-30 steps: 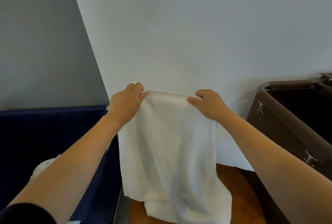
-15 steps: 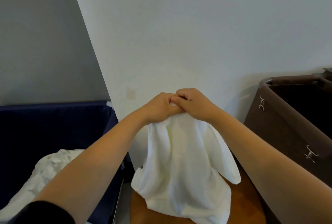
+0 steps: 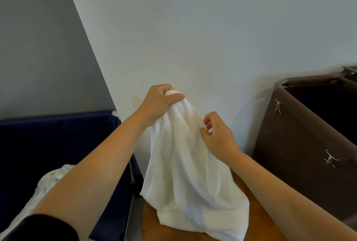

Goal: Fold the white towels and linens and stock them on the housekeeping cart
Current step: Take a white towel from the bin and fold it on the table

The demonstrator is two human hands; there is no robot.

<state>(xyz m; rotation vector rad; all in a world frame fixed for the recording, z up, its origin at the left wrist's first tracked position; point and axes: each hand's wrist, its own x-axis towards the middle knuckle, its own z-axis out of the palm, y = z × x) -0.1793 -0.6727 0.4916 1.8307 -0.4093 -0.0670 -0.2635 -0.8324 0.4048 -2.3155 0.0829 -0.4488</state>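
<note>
Before wall (image 3: 212,28): towel (image 3: 183,163) in left fingers (image 3: 161,89)

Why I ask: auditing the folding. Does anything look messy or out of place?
The towel is bunched in the left hand, hanging in loose folds with its bottom slumped on the wooden top. White linen lies crumpled in the navy bin.

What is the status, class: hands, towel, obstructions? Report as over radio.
Left hand grips towel top. Right hand open beside it. Towel hangs bunched, tail on wooden surface. No obstruction seen.
</note>
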